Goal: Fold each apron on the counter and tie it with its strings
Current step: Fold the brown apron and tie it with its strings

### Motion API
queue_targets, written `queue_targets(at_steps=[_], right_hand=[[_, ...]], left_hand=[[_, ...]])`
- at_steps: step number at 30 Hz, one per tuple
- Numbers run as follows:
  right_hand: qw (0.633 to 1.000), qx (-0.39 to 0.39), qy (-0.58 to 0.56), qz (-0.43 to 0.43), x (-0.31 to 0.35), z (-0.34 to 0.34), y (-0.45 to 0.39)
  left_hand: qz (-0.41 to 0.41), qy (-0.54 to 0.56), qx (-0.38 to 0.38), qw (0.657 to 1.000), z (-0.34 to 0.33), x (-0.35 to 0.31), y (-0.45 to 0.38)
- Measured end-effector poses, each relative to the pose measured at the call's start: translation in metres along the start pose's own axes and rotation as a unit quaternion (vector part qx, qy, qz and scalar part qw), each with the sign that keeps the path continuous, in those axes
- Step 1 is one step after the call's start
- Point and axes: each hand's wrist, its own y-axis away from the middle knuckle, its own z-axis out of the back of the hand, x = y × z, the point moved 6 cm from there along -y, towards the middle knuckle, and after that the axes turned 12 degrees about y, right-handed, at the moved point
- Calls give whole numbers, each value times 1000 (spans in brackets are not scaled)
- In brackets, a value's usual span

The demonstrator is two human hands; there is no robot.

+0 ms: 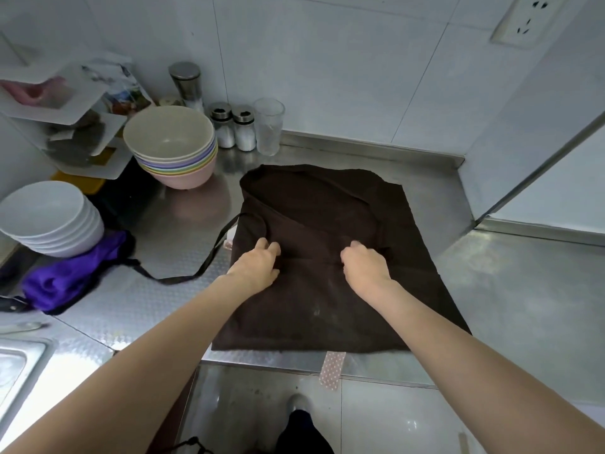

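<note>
Apron (327,224): dark brown, lying flat and partly folded on the steel tabletop (510,290).
String (209,257): trails left off the apron toward a purple cloth (72,273).
Left hand (258,267): fingers curled, pinching an apron fold.
Right hand (366,265): fingers curled into the apron's middle, gripping it.
Bowls (170,142): stacked behind, left.
</note>
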Motion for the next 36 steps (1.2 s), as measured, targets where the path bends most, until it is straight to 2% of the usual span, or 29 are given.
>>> queue_targets(at_steps=[4,6,9,11,14,16,19,22,25,27,29,32,34,36], right_hand=[[999,43,7,-21,0,-14,1],[999,43,7,-16,-1,-10,-3],[999,-7,-44,19,0,11,-19],[993,-44,-79,72,7,26,-35],[985,-30,-100,139,21,32,-66],[987,-34,-90,130,20,36,-89],[991,-34,-91,88,13,44,-124],[992,-8,-89,83,10,47,-158],[991,27,-114,61,13,40,-181],[995,30,-94,33,12,37,-188],[998,23,-61,21,10,35,-192],[999,-14,-26,35,2,41,-194],[999,-16,6,48,-9,46,-194],[999,-4,16,43,-23,52,-197]], left_hand=[[-118,-62,20,991,0,-15,3],[-139,-84,36,986,-2,-20,-5],[-145,-81,6,986,5,-26,-28],[-142,-71,-7,987,11,-27,-43],[-120,-57,-22,991,21,-19,-57],[-110,-94,-29,989,25,-12,-62],[-85,-151,-70,982,37,4,-66],[-55,-179,-126,974,50,18,-67],[-9,-191,-111,975,55,36,-64],[53,-177,-105,977,61,52,-63],[158,-139,-86,974,66,77,-61],[308,-85,-47,946,71,107,-53],[319,-79,-86,941,83,103,-57],[265,-59,-164,948,93,84,-72]])
